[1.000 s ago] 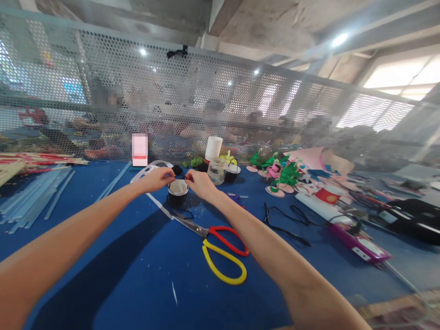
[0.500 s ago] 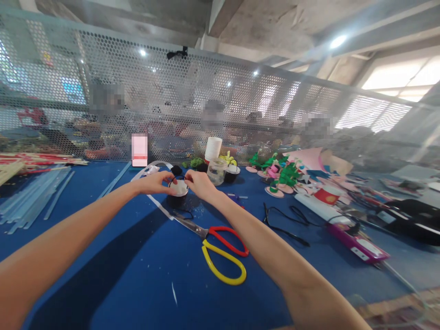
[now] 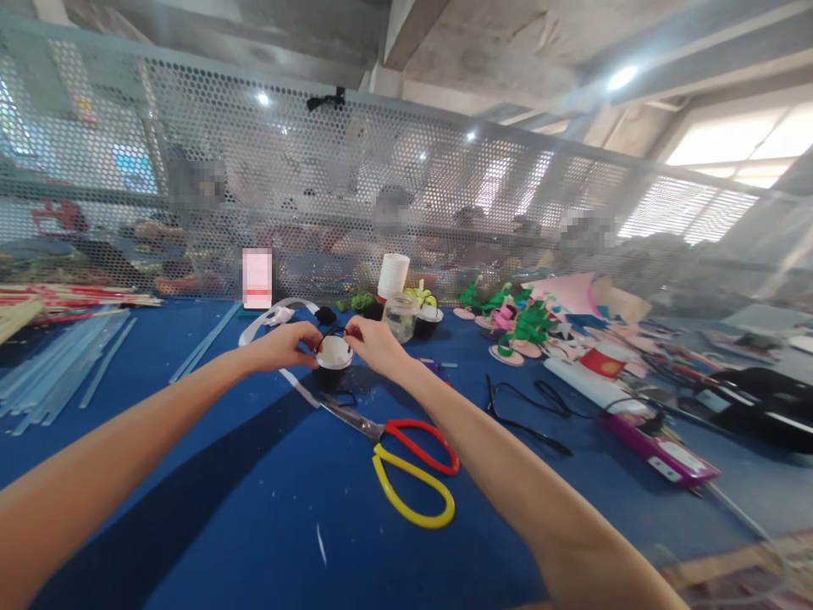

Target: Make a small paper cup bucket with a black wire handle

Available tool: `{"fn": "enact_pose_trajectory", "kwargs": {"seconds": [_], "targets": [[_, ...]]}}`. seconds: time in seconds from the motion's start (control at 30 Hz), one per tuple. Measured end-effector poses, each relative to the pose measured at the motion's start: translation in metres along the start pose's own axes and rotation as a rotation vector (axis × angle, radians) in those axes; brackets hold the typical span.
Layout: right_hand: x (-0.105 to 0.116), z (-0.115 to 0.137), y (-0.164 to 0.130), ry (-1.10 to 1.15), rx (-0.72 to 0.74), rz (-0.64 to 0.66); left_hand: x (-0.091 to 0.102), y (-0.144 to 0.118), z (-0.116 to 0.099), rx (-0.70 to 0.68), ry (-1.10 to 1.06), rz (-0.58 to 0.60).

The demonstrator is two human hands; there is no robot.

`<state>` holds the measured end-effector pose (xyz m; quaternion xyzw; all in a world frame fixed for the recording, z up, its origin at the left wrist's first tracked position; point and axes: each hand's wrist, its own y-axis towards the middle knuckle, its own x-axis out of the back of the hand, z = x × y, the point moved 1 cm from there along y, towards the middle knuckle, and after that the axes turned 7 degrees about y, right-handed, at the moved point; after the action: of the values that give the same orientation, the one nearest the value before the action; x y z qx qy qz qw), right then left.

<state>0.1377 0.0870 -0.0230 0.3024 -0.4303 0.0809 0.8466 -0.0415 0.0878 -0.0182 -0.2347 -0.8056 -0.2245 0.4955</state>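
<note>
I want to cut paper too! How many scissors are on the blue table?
1. The scissors, with one red and one yellow handle, lie on the blue table just in front of both hands, blades pointing toward them. More could be hidden in the craft pile at right.

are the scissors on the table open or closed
Closed: the scissors lie flat on the blue table, red and yellow handle loops side by side.

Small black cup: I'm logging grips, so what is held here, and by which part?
Both hands, left and right, pinch the small black cup at opposite sides of its white-filled rim.
</note>
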Motion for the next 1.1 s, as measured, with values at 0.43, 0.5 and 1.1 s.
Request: {"fn": "enact_pose_trajectory", "kwargs": {"seconds": [0.43, 0.5, 1.1], "targets": [[0.063, 0.071, -0.063, -0.016, 0.310, -0.210, 0.019, -0.076, -0.086, -0.275, 0.261, -0.303], [0.070, 0.080, -0.070, -0.022, 0.346, -0.228, 0.023, -0.081, -0.093, -0.272, 0.273, -0.326], [0.075, 0.083, -0.084, 0.054, 0.368, -0.225, 0.024, -0.086, -0.104, -0.307, 0.289, -0.274]]}}
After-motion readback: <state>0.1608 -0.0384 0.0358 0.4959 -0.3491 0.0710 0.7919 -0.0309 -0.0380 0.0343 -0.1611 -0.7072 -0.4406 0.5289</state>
